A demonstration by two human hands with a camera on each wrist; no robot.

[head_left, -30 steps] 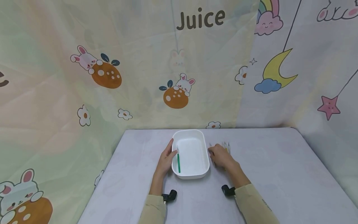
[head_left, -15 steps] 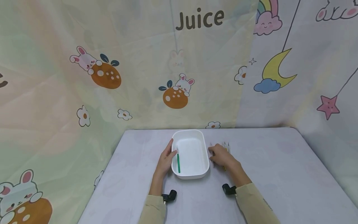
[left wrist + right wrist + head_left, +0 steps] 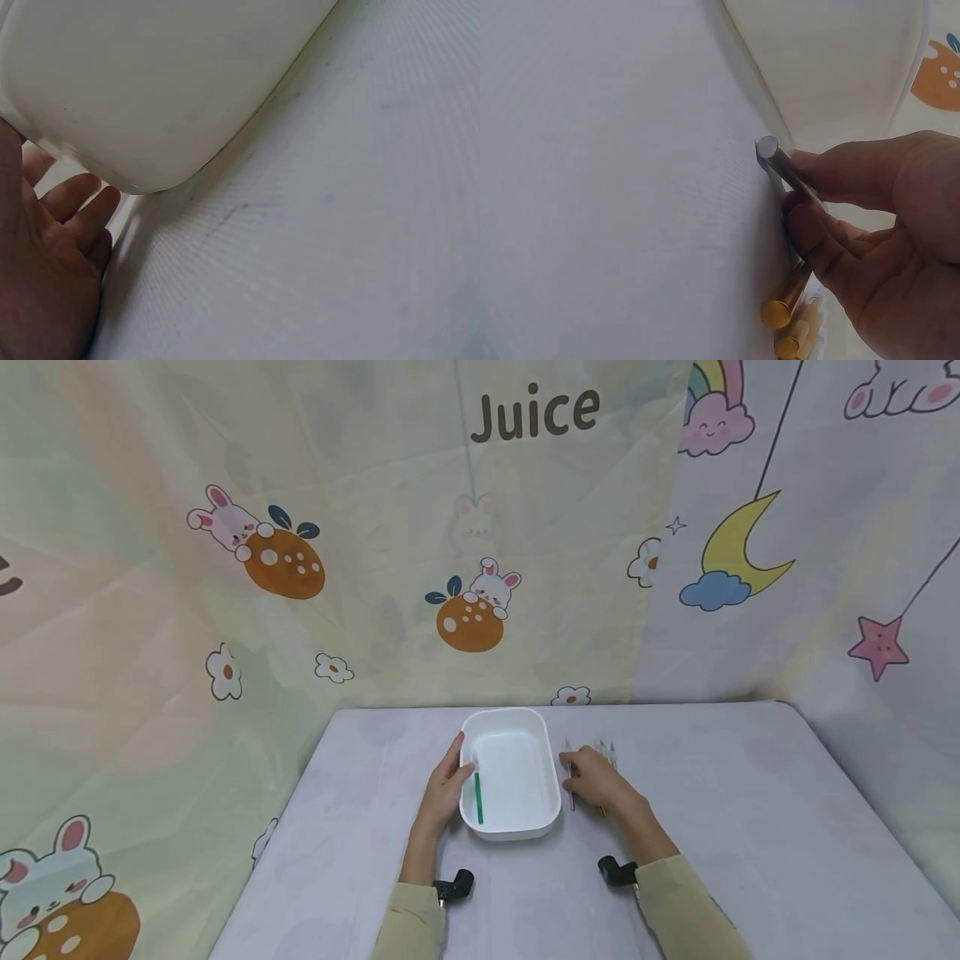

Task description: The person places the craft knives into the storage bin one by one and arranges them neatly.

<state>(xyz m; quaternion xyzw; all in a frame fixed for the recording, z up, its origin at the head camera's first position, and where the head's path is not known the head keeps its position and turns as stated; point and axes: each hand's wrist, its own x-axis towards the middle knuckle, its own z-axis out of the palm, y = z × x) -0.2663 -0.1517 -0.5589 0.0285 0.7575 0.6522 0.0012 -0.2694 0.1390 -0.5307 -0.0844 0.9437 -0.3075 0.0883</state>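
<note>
At the left side of a white plastic tray (image 3: 517,777), my left hand (image 3: 444,789) grips the rim, thumb over the inside and fingers along the outer wall. In the left wrist view those fingers (image 3: 71,206) lie at the tray's wall. A green pen (image 3: 479,797) with a clear upper end lies inside the tray along its left wall. Just right of the tray, my right hand (image 3: 594,777) pinches a slim silver pen (image 3: 784,161) between thumb and fingers, close over the table. The silver pen's upper part is partly hidden by the hand in the head view.
Beside the right hand lie several more pens, among them a gold one (image 3: 780,311) and a yellowish one (image 3: 791,343); their clear tips (image 3: 607,750) show past the knuckles. The pale table (image 3: 720,827) ends at a patterned cloth backdrop (image 3: 375,568).
The silver pen in my right hand has swung from a slight tilt to nearly in line with the tray's side. My left hand, the tray and the green pen have stayed in place.
</note>
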